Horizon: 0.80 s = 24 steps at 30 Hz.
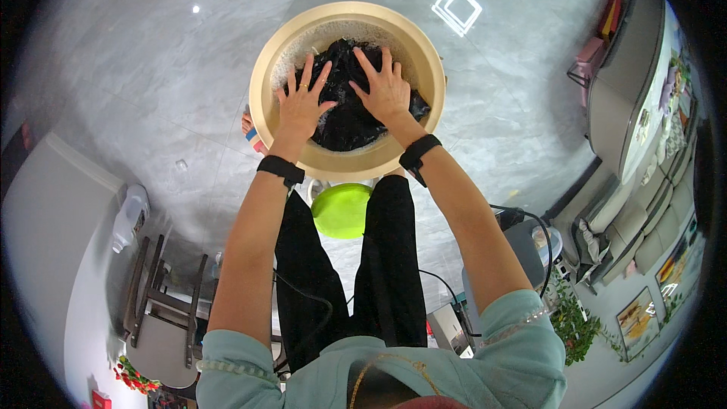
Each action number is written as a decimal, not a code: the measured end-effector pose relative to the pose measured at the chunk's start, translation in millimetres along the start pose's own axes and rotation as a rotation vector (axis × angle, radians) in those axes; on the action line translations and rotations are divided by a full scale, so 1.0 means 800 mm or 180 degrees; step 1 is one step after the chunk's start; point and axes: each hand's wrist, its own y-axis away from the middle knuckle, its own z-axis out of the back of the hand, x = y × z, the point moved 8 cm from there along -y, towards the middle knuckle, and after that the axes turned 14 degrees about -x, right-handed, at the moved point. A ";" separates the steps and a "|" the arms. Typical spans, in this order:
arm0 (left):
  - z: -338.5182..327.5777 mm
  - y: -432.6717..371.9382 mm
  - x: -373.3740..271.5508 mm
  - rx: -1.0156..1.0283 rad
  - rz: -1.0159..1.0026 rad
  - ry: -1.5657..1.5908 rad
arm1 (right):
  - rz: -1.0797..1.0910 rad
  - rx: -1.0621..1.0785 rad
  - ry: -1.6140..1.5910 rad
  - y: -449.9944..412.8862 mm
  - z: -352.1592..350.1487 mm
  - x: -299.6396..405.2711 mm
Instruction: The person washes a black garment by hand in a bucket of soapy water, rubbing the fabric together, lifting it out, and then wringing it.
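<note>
A round cream plastic basin [267, 34] stands before me, holding sudsy water. Dark wet fabric [349, 122] lies bunched in it, with foam around its far and left edges. On the left side of the cloth rests my left hand [302, 102], fingers spread and a ring on one finger. My right hand [387, 91] is spread over the right part of the fabric, palm down. Neither hand has its fingers closed around the cloth. Each wrist wears a black strap.
Between my legs, close to the basin, is a bright green round plastic object [342, 211]. A translucent jug [130, 217] is at the left by a grey cabinet or wall. Chairs [164, 307] lie lower left; a black cable [546, 250] runs at right, near a grey-sided table [622, 85].
</note>
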 end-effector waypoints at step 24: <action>-0.021 -0.015 0.046 -0.0270 0.0833 0.2376 | -0.2633 0.1329 -0.5128 0.050 0.107 -0.015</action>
